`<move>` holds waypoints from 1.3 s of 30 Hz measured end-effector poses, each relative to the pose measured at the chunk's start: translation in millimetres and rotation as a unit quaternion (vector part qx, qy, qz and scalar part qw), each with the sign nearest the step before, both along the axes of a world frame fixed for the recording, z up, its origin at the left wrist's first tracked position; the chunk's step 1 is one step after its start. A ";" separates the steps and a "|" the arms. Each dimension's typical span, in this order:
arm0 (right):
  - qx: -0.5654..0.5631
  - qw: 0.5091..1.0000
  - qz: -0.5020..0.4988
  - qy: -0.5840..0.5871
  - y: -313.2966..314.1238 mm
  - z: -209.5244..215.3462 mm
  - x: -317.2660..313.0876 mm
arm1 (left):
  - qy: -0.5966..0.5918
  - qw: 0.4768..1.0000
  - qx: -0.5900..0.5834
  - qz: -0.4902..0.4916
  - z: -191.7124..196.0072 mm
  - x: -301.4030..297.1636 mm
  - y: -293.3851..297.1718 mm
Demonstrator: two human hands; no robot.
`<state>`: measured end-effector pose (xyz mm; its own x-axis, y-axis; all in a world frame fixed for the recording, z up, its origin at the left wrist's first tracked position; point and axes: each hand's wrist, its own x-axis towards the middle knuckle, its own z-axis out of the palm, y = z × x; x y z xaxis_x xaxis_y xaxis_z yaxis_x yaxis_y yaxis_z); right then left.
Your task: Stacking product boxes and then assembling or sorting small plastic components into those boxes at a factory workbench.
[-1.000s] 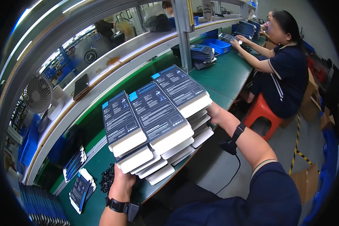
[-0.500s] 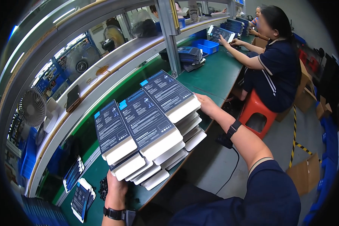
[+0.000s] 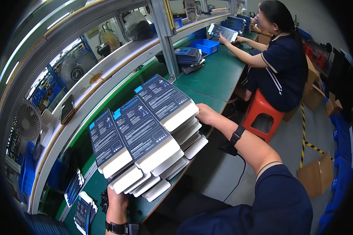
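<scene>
A broad pile of flat printed cartons, dark blue with white end flaps, lies in three overlapping rows in front of me over the green bench. My right hand grips the pile's right edge, its fingertips partly hidden behind the cartons. At the near left corner, my left hand holds the pile from below, most of its fingers covered by the white flaps. Small black parts lie on the bench beside my left wrist.
Further flat cartons lie at lower left. A blue bin and another carton stack stand farther along the bench. At right, a person on a red stool handles a carton. A metal post rises behind the pile.
The whole view has shifted a little, so the scene sits farther left. Both hands keep their places on the carton pile.
</scene>
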<state>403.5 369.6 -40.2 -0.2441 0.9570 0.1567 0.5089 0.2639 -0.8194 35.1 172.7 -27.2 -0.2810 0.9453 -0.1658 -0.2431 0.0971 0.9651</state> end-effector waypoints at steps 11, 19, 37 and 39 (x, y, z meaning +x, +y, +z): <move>-0.035 0.999 0.008 -0.018 21.0 -26.8 -3.4 | -0.048 0.998 0.007 -0.028 -11.9 2.3 3.3; -0.132 0.986 -0.018 0.103 3.9 -14.6 -9.6 | -0.109 0.994 -0.002 -0.014 -11.0 3.1 3.8; -0.270 0.948 0.022 0.169 -7.4 7.2 -3.9 | -0.133 0.991 0.014 -0.031 7.4 17.9 -4.6; -0.280 0.937 0.049 0.202 7.2 -9.4 0.7 | -0.143 0.989 0.012 -0.034 5.2 19.2 -4.5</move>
<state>404.1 376.8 -49.7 -0.3636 0.8929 -0.2655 0.1225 -0.2367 -0.9638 54.3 168.2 -22.1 -0.1617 0.9649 -0.2068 -0.5010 0.1003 0.8596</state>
